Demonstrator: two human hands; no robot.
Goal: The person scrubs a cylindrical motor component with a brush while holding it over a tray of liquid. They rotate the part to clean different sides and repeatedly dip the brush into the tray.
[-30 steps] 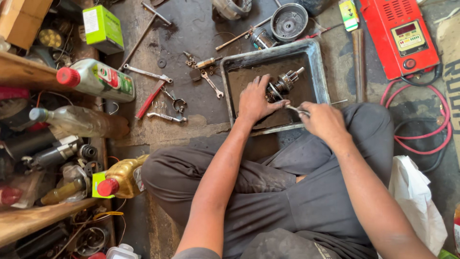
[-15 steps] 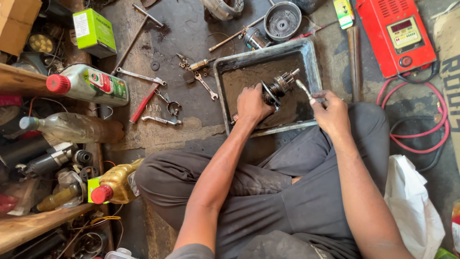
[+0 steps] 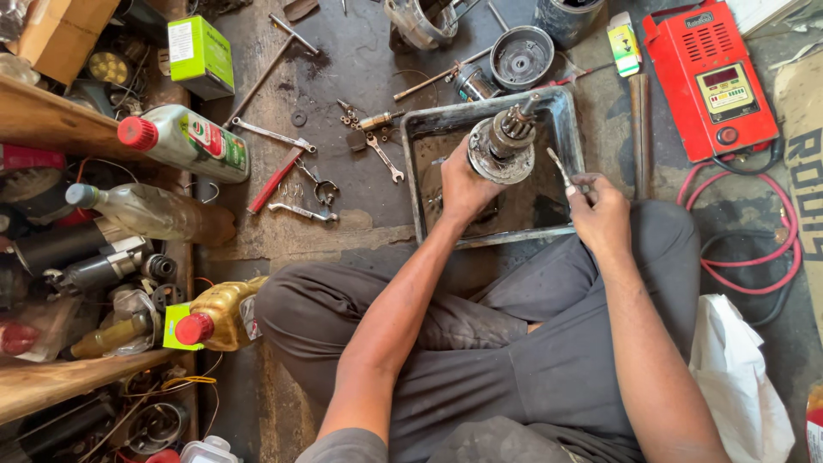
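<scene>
Left hand (image 3: 463,184) is clamped on a greasy motor part (image 3: 501,147), lifted over the tray (image 3: 566,120) with its geared shaft tilted toward 1 o'clock. Right hand (image 3: 600,210) has its fingers pinched together on a thin pick (image 3: 561,170), whose tip sits just beside the part's rim at about 4 o'clock.

Risks, as judged:
- The part looks oily and is held by one hand only; a slip would drop it into the dark fluid in the tray and likely splash the trousers below.
- The pick's tip points toward the left hand's fingers; a skid off the rim could jab them.
- A small piece freed by the pick could fall into the murky fluid or onto the cluttered floor and be hard to find.

Edges and room:
- The tray's near rim lies touching or just ahead of the knees; I cannot tell which.
- At 9 o'clock of the tray, spanners (image 3: 300,210) and pliers lie loose on the floor.
- At 3 o'clock stand a red charger (image 3: 711,81) and a red hose (image 3: 754,257), near the right elbow's swing.
- Bottles crowd the shelves far left.
- Open room is mostly straight above the tray.
</scene>
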